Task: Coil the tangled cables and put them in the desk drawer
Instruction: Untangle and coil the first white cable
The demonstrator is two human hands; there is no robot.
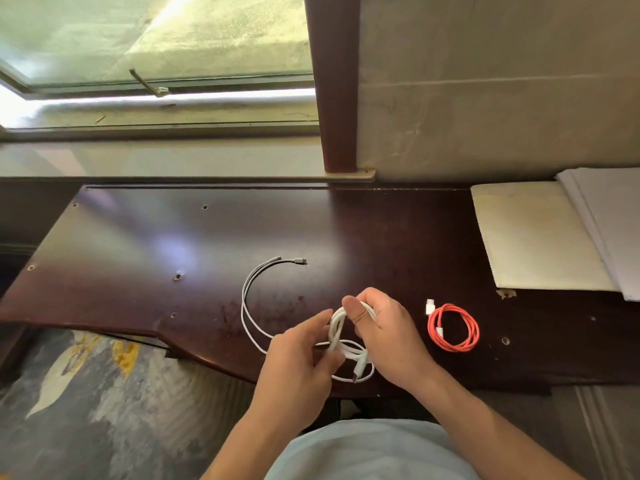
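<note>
- The right hand (pixel 382 336) was closed around the top of a bundle of loops of the thin white charging cable (pixel 337 327), thumb pressed across the strands, above the near edge of the dark glossy wooden desk (pixel 156 244).
- The left hand (pixel 301 355) pinched the same cable just below and to the left of that bundle, fingertips closed on a strand beside the lower loop.
- From the left hand's pinch, the uncoiled length ran left and away in a doubled arc, ending at its grey plug ends (pixel 298 260) near the desk's middle; its long axis lay from the hands toward the far left.
- By my reading, the left hand was nearer that slack, so it was the one to feed it into the loops the right hand kept.
- A short end with a dark connector (pixel 356 375) hung from the lower loop, near the desk edge.
- The orange cable coiled in a flat ring (pixel 453 329) lay to the right of the right hand, apart from it, with its white plug (pixel 430 306) beside it.
- Cream paper sheets (pixel 540 237) lay at the far right, well apart.
- Nothing lay across the slack's path; no drawer was in view.
</note>
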